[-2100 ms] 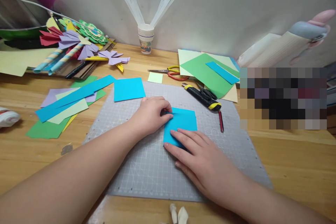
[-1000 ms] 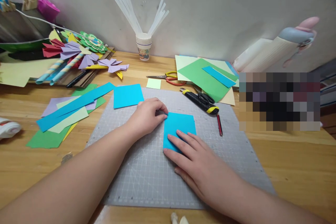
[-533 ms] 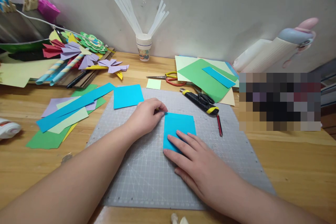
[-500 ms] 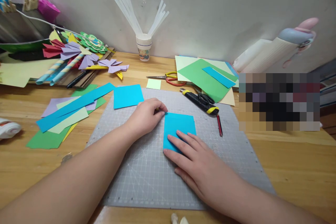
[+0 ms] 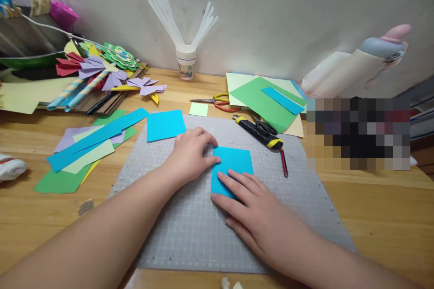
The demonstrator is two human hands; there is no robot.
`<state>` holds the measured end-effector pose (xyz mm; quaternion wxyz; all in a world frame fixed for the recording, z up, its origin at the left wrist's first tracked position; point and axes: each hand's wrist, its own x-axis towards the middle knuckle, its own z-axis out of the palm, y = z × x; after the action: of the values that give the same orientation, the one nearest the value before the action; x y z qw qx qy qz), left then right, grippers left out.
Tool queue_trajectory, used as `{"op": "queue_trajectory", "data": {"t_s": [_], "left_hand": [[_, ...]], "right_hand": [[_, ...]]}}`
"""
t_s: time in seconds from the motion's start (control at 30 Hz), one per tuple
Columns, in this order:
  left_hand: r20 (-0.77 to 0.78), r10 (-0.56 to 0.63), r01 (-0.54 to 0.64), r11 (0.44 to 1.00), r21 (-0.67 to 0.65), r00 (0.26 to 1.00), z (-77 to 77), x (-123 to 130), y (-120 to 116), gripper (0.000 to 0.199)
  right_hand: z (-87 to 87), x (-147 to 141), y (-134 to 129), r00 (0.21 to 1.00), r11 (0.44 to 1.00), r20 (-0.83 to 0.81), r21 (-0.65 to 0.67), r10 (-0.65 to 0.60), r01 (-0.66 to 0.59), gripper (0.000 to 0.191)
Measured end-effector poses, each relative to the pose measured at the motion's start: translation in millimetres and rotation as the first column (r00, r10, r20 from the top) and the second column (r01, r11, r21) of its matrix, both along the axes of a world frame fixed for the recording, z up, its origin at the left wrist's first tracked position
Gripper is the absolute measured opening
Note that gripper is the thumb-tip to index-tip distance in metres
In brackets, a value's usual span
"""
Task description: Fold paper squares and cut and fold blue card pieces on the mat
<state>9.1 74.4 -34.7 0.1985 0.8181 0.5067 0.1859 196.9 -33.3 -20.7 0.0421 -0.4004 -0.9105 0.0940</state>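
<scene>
A folded-looking blue sheet of paper point(image 5: 233, 161) lies on the grey cutting mat point(image 5: 183, 216). My right hand point(image 5: 259, 210) rests flat across its lower right part, fingers spread. At the paper's upper left corner is my left hand point(image 5: 195, 153), its index fingertip by the corner. Its thumb touches the left edge, apart from the fingers. Another blue square of paper point(image 5: 166, 125) sits beyond my left hand, at the mat's far left corner.
Right of the mat's centre lie a black-and-yellow utility knife point(image 5: 259, 132) and a red pencil stub point(image 5: 284, 163). Behind are scissors point(image 5: 220, 100) and green paper sheets point(image 5: 261, 99). Paper strips point(image 5: 98, 137) pile up on the left. Paper cups point(image 5: 186, 61) stand by the wall.
My left thumb has parted from the index finger and moved down onto the paper's left edge. My right hand and the blue paper stay in place.
</scene>
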Motion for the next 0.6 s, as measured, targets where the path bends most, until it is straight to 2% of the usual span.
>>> {"op": "queue_trajectory", "data": {"t_s": [0.6], "left_hand": [[-0.007, -0.006, 0.007, 1.000, 0.005, 1.000, -0.8, -0.4, 2.3, 0.029]], "right_hand": [[-0.9, -0.5, -2.3, 0.999, 1.000, 0.032, -0.005, -0.009, 0.009, 0.033]]}}
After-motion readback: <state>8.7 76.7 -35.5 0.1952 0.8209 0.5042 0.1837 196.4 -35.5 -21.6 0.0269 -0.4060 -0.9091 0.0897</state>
